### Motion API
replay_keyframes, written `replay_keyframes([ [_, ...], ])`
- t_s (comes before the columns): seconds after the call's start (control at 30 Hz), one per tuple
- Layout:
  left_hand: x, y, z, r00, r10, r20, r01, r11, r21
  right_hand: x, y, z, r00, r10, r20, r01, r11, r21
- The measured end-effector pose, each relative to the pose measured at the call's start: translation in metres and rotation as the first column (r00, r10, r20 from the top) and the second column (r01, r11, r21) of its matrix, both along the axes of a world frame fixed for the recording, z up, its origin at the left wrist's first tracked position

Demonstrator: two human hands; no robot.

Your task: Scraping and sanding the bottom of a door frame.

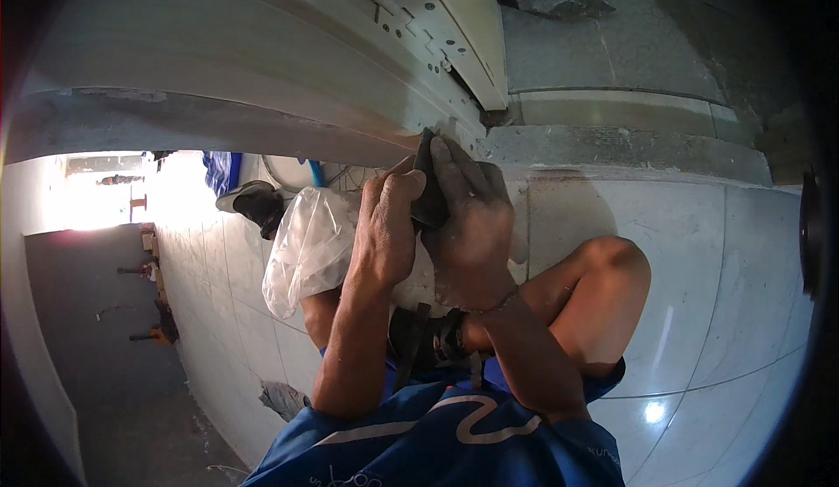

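Observation:
Both hands are together in the middle, at the foot of a pale door frame (384,76). Between them is a dark folded sheet that looks like sandpaper (429,194), its upper tip close to the frame. My left hand (387,225) is closed on its left side, the thumb lying on it; the fingertips are partly hidden. My right hand (472,225), dusty on the back, grips its right side with the fingers bent over toward the frame. Above them stands a cream door (472,32) with a metal hinge (428,28).
A clear plastic bag (308,246) sits by my left forearm. My bent leg (577,295) rests on the white tiled floor (673,277). A raised concrete sill (629,148) runs right from the frame. Part of a bicycle wheel (293,172) and dark shoes (258,205) show at left.

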State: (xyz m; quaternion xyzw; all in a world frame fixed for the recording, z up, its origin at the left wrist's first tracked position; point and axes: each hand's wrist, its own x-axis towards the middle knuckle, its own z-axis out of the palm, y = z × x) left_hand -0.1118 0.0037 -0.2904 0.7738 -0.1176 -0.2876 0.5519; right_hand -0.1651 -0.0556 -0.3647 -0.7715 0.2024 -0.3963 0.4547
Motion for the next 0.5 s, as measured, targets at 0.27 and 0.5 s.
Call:
replay_keyframes([
  [0.27, 0.006, 0.004, -0.020, 0.990, 0.130, 0.049, -0.125, 0.988, -0.095, 0.008, -0.003, -0.008, 0.999, 0.013, 0.046, -0.009, 0.997, -0.081],
  [0.5, 0.016, 0.012, -0.022, 0.980, 0.186, 0.077, -0.192, 0.978, 0.081, 0.011, -0.010, 0.000, 1.000, 0.014, 0.021, -0.012, 0.995, -0.103],
])
